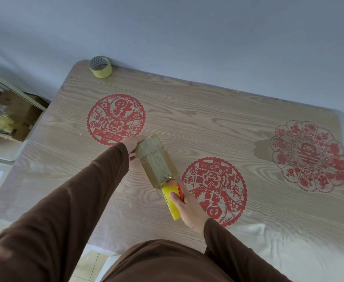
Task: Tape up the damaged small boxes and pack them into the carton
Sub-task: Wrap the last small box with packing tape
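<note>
A small brown cardboard box (157, 162), wrapped in tan tape, lies on the wooden table (217, 123) near its middle. My left hand (133, 144) grips the box's far end. My right hand (184, 202) holds a yellow utility knife (170, 202) against the near end of the box, thumb lying along the knife's top. A roll of yellowish tape (101, 66) stands at the table's far left corner, well away from both hands.
Three red paper-cut decorations lie under the table's clear cover: one far left (116, 119), one near centre (213, 190), one at the right (309, 155). An open carton (8, 117) with yellowish contents sits on the floor to the left. A blue-grey wall backs the table.
</note>
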The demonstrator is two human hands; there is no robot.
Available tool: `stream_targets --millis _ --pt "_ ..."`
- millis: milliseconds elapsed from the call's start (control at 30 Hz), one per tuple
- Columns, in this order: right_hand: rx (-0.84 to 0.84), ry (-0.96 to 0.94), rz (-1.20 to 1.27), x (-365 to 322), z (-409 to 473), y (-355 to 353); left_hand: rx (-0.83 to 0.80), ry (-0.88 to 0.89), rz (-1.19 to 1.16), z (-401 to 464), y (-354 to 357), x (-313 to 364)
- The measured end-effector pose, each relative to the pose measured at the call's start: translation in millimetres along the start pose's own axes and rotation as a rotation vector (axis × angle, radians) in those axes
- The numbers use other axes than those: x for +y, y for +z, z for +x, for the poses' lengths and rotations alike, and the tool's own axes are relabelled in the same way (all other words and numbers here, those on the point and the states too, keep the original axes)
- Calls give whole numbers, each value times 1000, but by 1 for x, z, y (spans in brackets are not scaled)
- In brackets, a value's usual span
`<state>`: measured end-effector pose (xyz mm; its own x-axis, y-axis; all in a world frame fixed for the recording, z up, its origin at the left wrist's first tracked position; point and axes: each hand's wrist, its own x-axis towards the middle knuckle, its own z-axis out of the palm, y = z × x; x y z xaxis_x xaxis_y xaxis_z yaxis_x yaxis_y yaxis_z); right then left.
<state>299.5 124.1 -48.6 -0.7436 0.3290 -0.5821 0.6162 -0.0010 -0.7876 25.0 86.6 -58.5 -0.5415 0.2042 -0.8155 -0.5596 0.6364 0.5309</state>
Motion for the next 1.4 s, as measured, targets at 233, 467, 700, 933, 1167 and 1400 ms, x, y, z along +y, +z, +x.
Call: stream_targets --millis 233,467,700,933,1167,1400 --pt "-2 5 74 2 4 2 443 1025 754 -35 8 -15" --pt "-50 42 175 -4 6 -1 233 1039 1258 -51 29 -80" --pt "-80 52 196 -7 10 -4 238 961 1368 -51 36 -78" --pt "-108 19 180 -8 5 -8 31 874 1382 -63 9 -62" --pt "-81 -56 165 -15 -6 -18 8 843 1219 -64 -2 -61" --pt "-24 -265 322 -71 -22 -53 -228 626 611 -51 -38 -24"
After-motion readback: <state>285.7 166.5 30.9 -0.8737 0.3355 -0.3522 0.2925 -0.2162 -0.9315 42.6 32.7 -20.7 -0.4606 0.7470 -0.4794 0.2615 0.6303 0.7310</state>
